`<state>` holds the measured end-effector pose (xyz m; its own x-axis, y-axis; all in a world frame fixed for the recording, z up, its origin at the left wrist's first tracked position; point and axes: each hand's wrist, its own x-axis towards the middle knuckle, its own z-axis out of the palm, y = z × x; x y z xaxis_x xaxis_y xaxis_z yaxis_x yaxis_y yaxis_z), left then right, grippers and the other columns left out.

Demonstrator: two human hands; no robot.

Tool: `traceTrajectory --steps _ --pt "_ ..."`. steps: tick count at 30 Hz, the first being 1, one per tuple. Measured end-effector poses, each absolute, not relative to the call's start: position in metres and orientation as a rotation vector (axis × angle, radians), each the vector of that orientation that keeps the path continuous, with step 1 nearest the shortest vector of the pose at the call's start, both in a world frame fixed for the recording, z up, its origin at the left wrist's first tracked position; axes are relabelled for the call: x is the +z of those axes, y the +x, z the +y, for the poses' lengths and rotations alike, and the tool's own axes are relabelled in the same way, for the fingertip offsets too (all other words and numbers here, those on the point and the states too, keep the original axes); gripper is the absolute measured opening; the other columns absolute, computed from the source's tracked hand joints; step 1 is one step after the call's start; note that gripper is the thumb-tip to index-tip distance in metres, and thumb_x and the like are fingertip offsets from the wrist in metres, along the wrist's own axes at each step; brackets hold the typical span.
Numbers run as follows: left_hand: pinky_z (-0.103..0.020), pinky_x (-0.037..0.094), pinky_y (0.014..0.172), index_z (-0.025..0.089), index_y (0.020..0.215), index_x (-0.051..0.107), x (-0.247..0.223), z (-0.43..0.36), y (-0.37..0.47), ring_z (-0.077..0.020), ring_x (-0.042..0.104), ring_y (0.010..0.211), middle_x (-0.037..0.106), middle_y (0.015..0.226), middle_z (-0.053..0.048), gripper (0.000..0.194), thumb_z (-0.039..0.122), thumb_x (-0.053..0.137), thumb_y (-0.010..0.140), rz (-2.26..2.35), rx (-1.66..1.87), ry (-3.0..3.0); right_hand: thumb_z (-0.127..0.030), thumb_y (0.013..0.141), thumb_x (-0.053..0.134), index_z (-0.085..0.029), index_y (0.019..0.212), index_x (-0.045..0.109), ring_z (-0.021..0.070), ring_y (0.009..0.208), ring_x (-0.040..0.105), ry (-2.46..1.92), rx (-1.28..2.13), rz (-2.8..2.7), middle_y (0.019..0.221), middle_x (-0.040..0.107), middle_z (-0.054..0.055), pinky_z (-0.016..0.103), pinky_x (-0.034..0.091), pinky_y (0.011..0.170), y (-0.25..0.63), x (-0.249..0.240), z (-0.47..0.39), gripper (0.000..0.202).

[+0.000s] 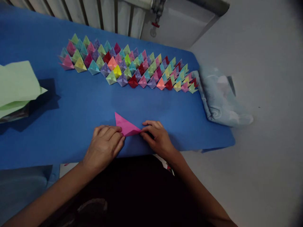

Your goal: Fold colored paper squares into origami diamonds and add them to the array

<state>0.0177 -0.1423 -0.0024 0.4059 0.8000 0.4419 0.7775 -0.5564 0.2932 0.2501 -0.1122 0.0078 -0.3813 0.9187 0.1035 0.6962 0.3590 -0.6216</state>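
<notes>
A: What's under the hands?

B: A pink paper piece (126, 126), folded to a triangle, flat on the blue table cover (78, 104). The left hand (105, 145) lies palm down on its near-left corner, fingers (113, 134) together & pressed flat onto paper and cover. The right hand (156, 137) works the piece's right tip: thumb & forefinger (145, 128) closed on that point, other fingers curled close beside them. The far corner of the triangle points up-left, away from both sets of fingertips.

A: And beyond the fingertips?

B: Well past them, toward the far side of the table, a long band of small folded paper shapes (127, 66) in many colours (pink, green, yellow, purple, red, teal), packed touching in rows, running from far left to right. Just beyond its right end, well to the right of the right-hand fingers, a rolled pale patterned cloth (220, 101) sits at the table edge. Far left of the left-hand fingers: light green sheets (16, 85), raised above the cover & casting a shadow. Behind the table, a radiator (106, 14) w/ a red-capped valve (155, 24).
</notes>
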Motion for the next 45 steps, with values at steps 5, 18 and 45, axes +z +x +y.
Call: traceTrajectory --steps 5,18,45 --pt "-0.044 0.046 0.081 0.019 0.087 0.068 -0.005 -0.140 0.017 -0.0266 0.064 0.095 0.073 0.107 -0.010 0.024 0.029 0.051 0.100 1.557 0.815 2.465 -0.021 0.090 0.066 -0.020 0.080 0.068 0.0218 0.109 0.062 -1.500 0.750 -2.128 0.112 0.069 0.008 0.041 0.046 0.095 0.244 0.013 -0.107 0.011" --pt "-0.044 0.043 0.080 0.022 0.116 0.069 -0.004 -0.140 0.019 -0.0297 0.061 0.100 0.070 0.116 -0.011 0.026 0.016 0.053 0.097 1.509 0.738 2.613 -0.012 0.087 0.062 -0.020 0.091 0.064 0.0211 0.101 0.060 -1.597 0.750 -2.207 0.104 0.068 0.007 0.036 0.045 0.091 0.237 0.023 -0.100 0.009" --pt "-0.027 0.050 0.060 0.013 0.093 0.073 0.031 -0.056 0.021 -0.0175 0.065 0.072 0.071 0.080 -0.005 0.060 0.052 0.090 0.051 1.306 1.049 0.846 -0.033 0.071 0.067 -0.021 0.069 0.054 0.0080 0.050 0.040 -1.346 1.385 -1.343 0.055 0.047 -0.008 0.022 0.030 0.050 0.218 0.036 -0.058 0.017"
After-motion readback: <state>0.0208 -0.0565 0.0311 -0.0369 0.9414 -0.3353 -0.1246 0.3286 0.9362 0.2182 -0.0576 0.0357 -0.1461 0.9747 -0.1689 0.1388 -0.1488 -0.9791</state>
